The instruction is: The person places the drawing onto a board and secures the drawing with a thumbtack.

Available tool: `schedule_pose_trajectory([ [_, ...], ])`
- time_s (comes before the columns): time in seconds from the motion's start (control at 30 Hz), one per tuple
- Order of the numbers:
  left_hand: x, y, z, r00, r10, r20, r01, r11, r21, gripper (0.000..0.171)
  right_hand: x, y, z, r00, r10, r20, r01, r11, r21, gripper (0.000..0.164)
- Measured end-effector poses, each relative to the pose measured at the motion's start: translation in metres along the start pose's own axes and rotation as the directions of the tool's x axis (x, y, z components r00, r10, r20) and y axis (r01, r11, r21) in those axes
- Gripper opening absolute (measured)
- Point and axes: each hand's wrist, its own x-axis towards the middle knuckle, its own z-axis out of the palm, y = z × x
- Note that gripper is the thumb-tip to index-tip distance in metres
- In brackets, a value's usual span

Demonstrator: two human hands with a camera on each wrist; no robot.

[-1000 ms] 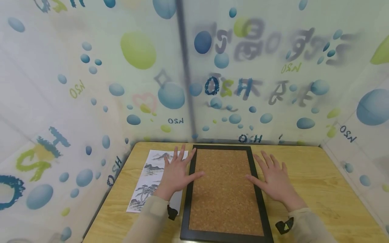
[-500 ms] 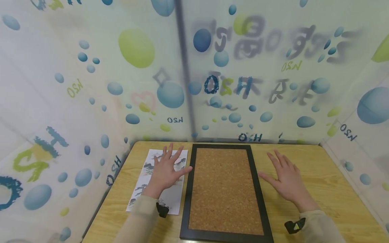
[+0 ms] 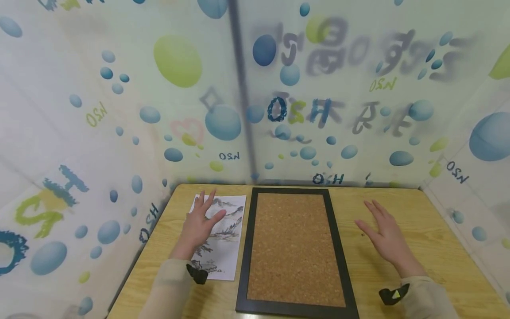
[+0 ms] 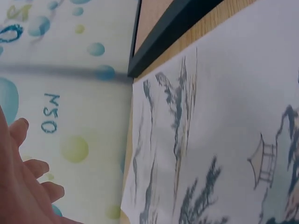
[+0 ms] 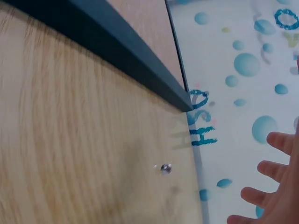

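A black-framed cork board (image 3: 295, 248) lies flat in the middle of the wooden table. To its left is a white sheet with an ink landscape painting (image 3: 229, 248); a pavilion drawn on it shows in the left wrist view. Over the sheet's left part my left hand (image 3: 197, 228) hovers, fingers spread, holding nothing and covering some of the painting. Right of the board, above bare wood, my right hand (image 3: 388, 237) is held with its fingers extended and nothing in its grasp. Below its thumb sits a small shiny silver thing (image 5: 166, 168) on the tabletop.
A pale curtain-like wall (image 3: 179, 146) printed with blue and green bubbles rises behind the table and along both sides. The wooden tabletop (image 3: 438, 248) extends to the right of the board. Each wrist carries a small black device (image 3: 394, 294).
Both hands have drawn apart from the cork board's edges, the left hand going left over the painting, the right hand going right. The small silver thing has come into sight.
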Motion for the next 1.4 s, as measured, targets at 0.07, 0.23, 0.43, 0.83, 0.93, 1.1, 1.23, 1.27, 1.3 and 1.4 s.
schedule_pose_trajectory([
  [0.07,-0.001,-0.007,-0.002,1.0,-0.025,0.004,0.025,1.0,-0.019,0.084,-0.001,0.003,0.0,1.0,0.015,0.001,-0.015,1.0,0.02,0.069],
  [0.23,-0.003,-0.024,-0.008,0.997,-0.072,0.014,0.073,0.991,-0.109,0.084,-0.004,0.012,0.0,0.998,0.055,0.017,-0.056,0.995,0.087,0.068],
  [0.43,-0.007,-0.042,-0.018,0.98,-0.197,0.007,0.194,0.96,-0.201,0.093,-0.008,0.02,-0.001,0.994,0.103,0.027,-0.106,0.975,0.196,0.063],
  [0.83,-0.012,-0.065,-0.021,0.937,-0.349,0.021,0.341,0.897,-0.282,0.113,-0.012,0.043,-0.003,0.979,0.196,0.055,-0.204,0.942,0.268,0.056],
  [0.93,-0.014,-0.069,-0.02,0.928,-0.372,0.018,0.363,0.893,-0.267,0.117,-0.009,0.049,0.0,0.975,0.208,0.08,-0.222,0.945,0.239,0.054],
  [1.1,-0.019,-0.073,-0.018,0.905,-0.425,0.008,0.415,0.879,-0.235,0.119,-0.005,0.057,0.005,0.975,0.196,0.1,-0.213,0.958,0.194,0.042],
  [1.23,-0.02,-0.075,-0.014,0.898,-0.44,0.006,0.431,0.877,-0.211,0.122,-0.004,0.056,0.006,0.971,0.205,0.126,-0.221,0.967,0.126,0.036],
  [1.27,-0.02,-0.076,-0.013,0.897,-0.442,0.007,0.434,0.878,-0.204,0.123,-0.004,0.055,0.007,0.969,0.21,0.131,-0.225,0.968,0.11,0.035],
  [1.3,-0.021,-0.077,-0.012,0.894,-0.448,0.01,0.441,0.874,-0.204,0.123,-0.004,0.055,0.007,0.968,0.211,0.135,-0.224,0.97,0.094,0.033],
  [1.4,-0.021,-0.079,-0.009,0.888,-0.459,0.007,0.452,0.871,-0.195,0.122,-0.003,0.055,0.009,0.967,0.212,0.144,-0.222,0.973,0.056,0.03],
])
